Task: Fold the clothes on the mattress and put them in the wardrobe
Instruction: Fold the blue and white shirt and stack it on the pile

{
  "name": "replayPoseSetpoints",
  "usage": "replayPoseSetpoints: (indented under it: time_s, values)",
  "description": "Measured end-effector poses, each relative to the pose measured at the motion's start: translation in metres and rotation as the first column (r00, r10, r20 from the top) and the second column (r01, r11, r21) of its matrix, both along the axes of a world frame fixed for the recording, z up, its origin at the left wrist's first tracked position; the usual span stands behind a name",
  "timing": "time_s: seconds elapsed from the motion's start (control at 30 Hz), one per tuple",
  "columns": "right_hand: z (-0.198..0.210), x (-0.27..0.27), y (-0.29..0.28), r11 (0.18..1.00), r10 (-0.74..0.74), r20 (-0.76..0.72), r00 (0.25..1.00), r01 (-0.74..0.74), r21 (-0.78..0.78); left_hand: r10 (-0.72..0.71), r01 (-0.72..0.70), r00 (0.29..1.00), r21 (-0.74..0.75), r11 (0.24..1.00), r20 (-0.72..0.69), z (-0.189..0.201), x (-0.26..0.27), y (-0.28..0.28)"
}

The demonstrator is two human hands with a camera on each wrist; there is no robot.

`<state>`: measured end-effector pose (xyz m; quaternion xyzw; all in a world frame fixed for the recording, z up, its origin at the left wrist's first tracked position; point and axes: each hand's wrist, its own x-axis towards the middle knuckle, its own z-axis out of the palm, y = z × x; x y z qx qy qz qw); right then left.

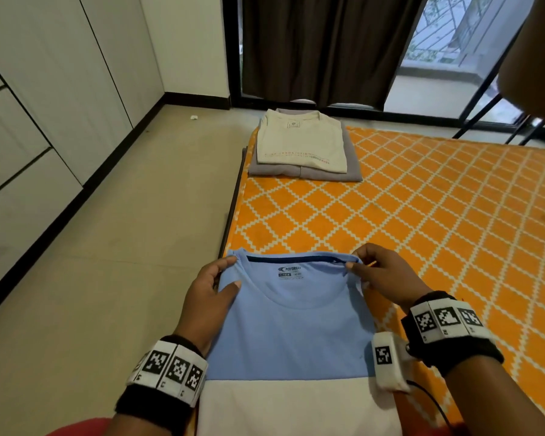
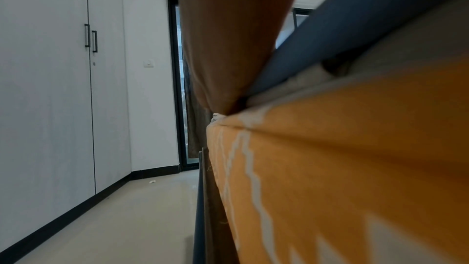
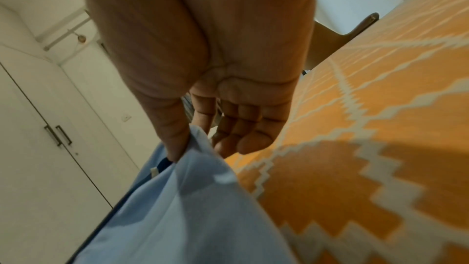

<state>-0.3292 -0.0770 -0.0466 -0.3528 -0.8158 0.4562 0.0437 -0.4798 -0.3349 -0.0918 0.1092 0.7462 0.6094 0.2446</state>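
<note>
Shirt (image 1: 288,335) flat at near-left corner of mattress (image 1: 422,215), both hands on collar.
Left hand (image 1: 209,297): thumb and fingers pinching left shoulder edge of light-blue top with white lower panel; right hand (image 1: 379,278): thumb and forefinger pinching right collar corner, cloth lifted slightly, other fingers loosely curled clear of cloth in right wrist view. Folded stack at far-left mattress corner: cream shirt (image 1: 301,141) on top of grey garment (image 1: 351,162), well apart from blue shirt. Orange cover with white diamond lattice. Wardrobe (image 1: 44,89) along left wall, white doors closed, dark handles; contents hidden. Beige tile floor (image 1: 123,247) between wardrobe and mattress, small white scrap (image 1: 193,117) near far wall. Dark curtain (image 1: 324,45) over glass door behind stack.
</note>
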Motion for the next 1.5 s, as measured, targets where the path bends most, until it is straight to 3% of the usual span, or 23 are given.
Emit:
replayPoseSetpoints:
  time_s: [0.13, 0.33, 0.4, 0.47, 0.53, 0.63, 0.73, 0.87, 0.97, 1.1, 1.27, 1.43, 1.5]
  values:
    - [0.005, 0.001, 0.002, 0.996, -0.071, -0.075, 0.995, 0.067, -0.06, -0.002, 0.001, 0.999, -0.011, 1.0, -0.047, -0.001, 0.003, 0.0]
    - [0.006, 0.006, 0.007, 0.975, -0.077, 0.031, 0.997, 0.082, -0.209, 0.076, -0.077, 0.993, -0.005, 0.997, -0.095, 0.008, 0.007, 0.001]
    - [0.007, 0.007, 0.006, 0.976, -0.038, 0.017, 0.999, 0.04, -0.215, 0.11, -0.127, 0.962, -0.054, 0.99, -0.251, 0.013, 0.009, 0.002]
    - [0.006, 0.008, 0.007, 0.982, 0.024, -0.006, 1.0, -0.025, -0.185, 0.068, -0.145, 0.862, -0.116, 0.983, -0.502, 0.019, 0.017, 0.004]
    - [0.006, 0.008, 0.007, 0.991, 0.113, -0.008, 0.994, -0.113, -0.077, -0.05, -0.07, 0.77, -0.163, 0.984, -0.637, 0.023, 0.031, 0.012]
    - [0.009, 0.005, 0.004, 0.952, 0.264, 0.071, 0.962, -0.271, 0.142, -0.366, 0.135, 0.707, -0.393, 0.91, -0.605, 0.017, 0.058, 0.024]
    - [0.009, 0.002, 0.0, 0.919, 0.319, 0.127, 0.939, -0.339, 0.2, -0.641, 0.187, 0.593, -0.69, 0.699, -0.488, 0.015, 0.073, 0.028]
    - [0.004, 0.0, 0.0, 0.894, 0.293, 0.246, 0.924, -0.356, 0.272, -0.674, 0.193, 0.588, -0.731, 0.654, -0.447, 0.004, 0.084, 0.029]
    - [0.0, -0.003, 0.0, 0.868, 0.27, 0.322, 0.908, -0.374, 0.327, -0.76, 0.209, 0.546, -0.821, 0.532, -0.353, -0.003, 0.087, 0.028]
    - [-0.001, -0.007, -0.003, 0.841, 0.259, 0.342, 0.903, -0.385, 0.38, -0.769, 0.168, 0.505, -0.829, 0.534, -0.393, -0.008, 0.086, 0.029]
    - [0.02, -0.002, 0.002, 0.754, 0.214, 0.299, 0.93, -0.352, 0.555, -0.764, 0.178, 0.52, -0.827, 0.533, -0.381, -0.012, 0.088, 0.028]
    - [0.028, 0.002, 0.004, 0.732, 0.224, 0.256, 0.94, -0.335, 0.592, -0.755, 0.163, 0.517, -0.819, 0.55, -0.404, -0.012, 0.088, 0.029]
    - [0.027, 0.002, 0.005, 0.739, 0.244, 0.174, 0.954, -0.299, 0.604, -0.762, 0.15, 0.488, -0.819, 0.553, -0.426, -0.008, 0.089, 0.03]
